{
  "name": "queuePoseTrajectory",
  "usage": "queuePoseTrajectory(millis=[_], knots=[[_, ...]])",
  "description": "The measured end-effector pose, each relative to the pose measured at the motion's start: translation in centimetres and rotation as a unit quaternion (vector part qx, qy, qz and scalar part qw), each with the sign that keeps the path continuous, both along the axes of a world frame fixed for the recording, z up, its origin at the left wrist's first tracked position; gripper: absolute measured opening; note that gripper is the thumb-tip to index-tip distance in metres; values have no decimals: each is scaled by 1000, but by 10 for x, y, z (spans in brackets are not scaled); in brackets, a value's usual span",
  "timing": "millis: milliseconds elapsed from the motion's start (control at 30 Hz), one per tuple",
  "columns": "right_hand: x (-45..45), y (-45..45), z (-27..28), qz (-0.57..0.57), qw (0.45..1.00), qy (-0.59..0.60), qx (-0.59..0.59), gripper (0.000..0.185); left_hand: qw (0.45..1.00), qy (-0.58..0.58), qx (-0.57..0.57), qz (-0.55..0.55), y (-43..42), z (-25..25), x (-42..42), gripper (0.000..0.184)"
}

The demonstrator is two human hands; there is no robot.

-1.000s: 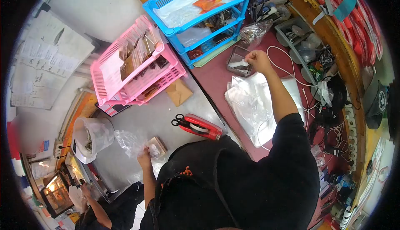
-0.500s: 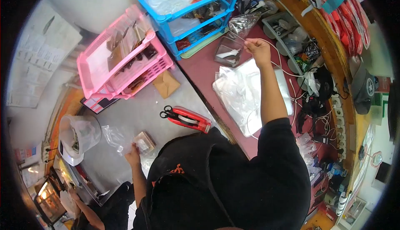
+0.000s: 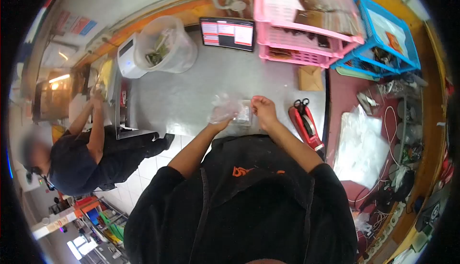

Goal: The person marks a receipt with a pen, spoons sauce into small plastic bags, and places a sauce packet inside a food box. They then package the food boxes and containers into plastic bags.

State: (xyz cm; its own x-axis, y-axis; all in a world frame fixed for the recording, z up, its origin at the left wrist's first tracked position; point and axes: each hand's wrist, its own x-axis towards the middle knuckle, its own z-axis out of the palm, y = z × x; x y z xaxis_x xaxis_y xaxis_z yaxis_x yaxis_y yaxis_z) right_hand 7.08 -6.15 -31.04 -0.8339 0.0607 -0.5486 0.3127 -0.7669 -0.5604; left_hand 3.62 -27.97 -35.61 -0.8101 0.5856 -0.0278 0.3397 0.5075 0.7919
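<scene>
At the near edge of the metal table, my left hand (image 3: 222,124) is closed on a crumpled clear plastic bag (image 3: 225,109). A small flat box (image 3: 245,113), with what looks like clear wrap about it, lies between my two hands. My right hand (image 3: 263,111) is just right of that box, its fingers pinched together. Whatever sits in that pinch, if anything, is too small to make out. To the right lies a red tape dispenser (image 3: 306,129) with black-handled scissors (image 3: 302,103) at its far end.
A clear tub (image 3: 179,56) stands by a white device (image 3: 130,58) at back left, near a screen (image 3: 227,33). Pink trays (image 3: 297,36), blue trays (image 3: 378,44) and a brown packet (image 3: 311,78) line the back right. Plastic bags (image 3: 362,149) cover the red desk. Another person (image 3: 81,154) works at left.
My right hand has come from the red desk over to the small box, beside my left hand. My view has turned left. The clear bag is now gathered at my left hand.
</scene>
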Motion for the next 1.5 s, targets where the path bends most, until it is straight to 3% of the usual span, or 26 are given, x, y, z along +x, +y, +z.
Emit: queuePoseTrajectory(millis=[67, 133, 167, 200, 233, 267, 300, 333, 433, 500, 567, 633, 667, 700, 733, 767, 867, 933, 967, 1033, 1100, 1133, 1200, 1300, 1367, 1500], knots=[[0, -36, -39, 93, 946, 25, 308, 7, 997, -15, 75, -3, 9, 4, -1, 23], [-1, -48, -52, 105, 943, 60, 310, 7, 988, -30, 151, -10, 8, 37, -7, 18], [-1, -48, -58, 113, 940, 92, 307, 8, 992, 90, 28, -85, 6, 71, -11, 15], [-4, -43, -68, 89, 996, 8, 15, 9, 961, 207, -96, -156, 2, 87, -14, 12], [-1, -45, -66, 90, 996, 5, 19, 9, 962, 206, -91, -155, -5, 86, -16, 12], [3, -48, -61, 137, 956, 103, 239, 10, 928, 318, -73, -178, -12, 84, -19, 14], [5, -53, -47, 176, 857, 194, 444, 11, 881, 426, -53, -198, -19, 82, -23, 16], [6, -53, -33, 210, 823, 186, 493, 14, 881, 426, -47, -201, -25, 81, -27, 16], [12, -61, -33, 208, 832, 207, 471, 10, 881, 403, 22, -245, -35, 76, -32, 12], [16, -64, -46, 221, 825, 224, 469, 12, 958, 140, -1, -249, -44, 71, -29, 12], [25, -70, -50, 229, 820, 239, 467, 14, 952, 110, -38, -282, -51, 75, -31, 14], [36, -83, -40, 226, 913, 184, 286, 26, 959, 72, -33, -272, -56, 67, -32, 17], [39, -89, -38, 248, 849, 172, 434, 30, 966, 58, 15, -251, -57, 56, -32, 19], [41, -93, -40, 264, 764, 140, 572, 34, 961, 79, -38, -263, -58, 56, -34, 21], [41, -95, -48, 223, 718, 225, 620, 32, 951, 106, -87, -277, -59, 55, -36, 24], [40, -93, -53, 185, 657, 305, 664, 31, 973, 4, -105, -205, -60, 47, -33, 29], [43, -98, 10, 192, 682, 274, 651, 32, 936, 116, -104, -314, -64, 27, -51, 30], [49, -108, 30, 157, 773, 136, 599, 26, 914, 137, -111, -367, -62, 44, -50, 29], [46, -110, 22, 142, 773, 127, 605, 26, 933, 114, -69, -335, -59, 64, -46, 29], [45, -109, -2, 211, 658, 132, 711, 27, 946, 91, -22, -310, -53, 74, -44, 29], [53, -110, 23, 155, 698, 135, 685, 26, 937, -240, -197, -163, -55, 71, -49, 26], [55, -108, 29, 165, 710, 170, 663, 25, 935, -240, -199, -170, -55, 67, -48, 26], [59, -111, 42, 172, 723, 200, 638, 25, 880, -472, 36, 41, -55, 63, -44, 28], [60, -120, 57, 131, 671, 215, 698, 23, 829, -534, 153, 66, -52, 69, -46, 26], [65, -118, 68, 54, 625, 239, 741, 20, 827, -529, 179, 70, -44, 88, -41, 24], [80, -114, 99, -19, 602, 204, 772, 16, 824, -504, 243, 92, -19, 136, -23, 21]])
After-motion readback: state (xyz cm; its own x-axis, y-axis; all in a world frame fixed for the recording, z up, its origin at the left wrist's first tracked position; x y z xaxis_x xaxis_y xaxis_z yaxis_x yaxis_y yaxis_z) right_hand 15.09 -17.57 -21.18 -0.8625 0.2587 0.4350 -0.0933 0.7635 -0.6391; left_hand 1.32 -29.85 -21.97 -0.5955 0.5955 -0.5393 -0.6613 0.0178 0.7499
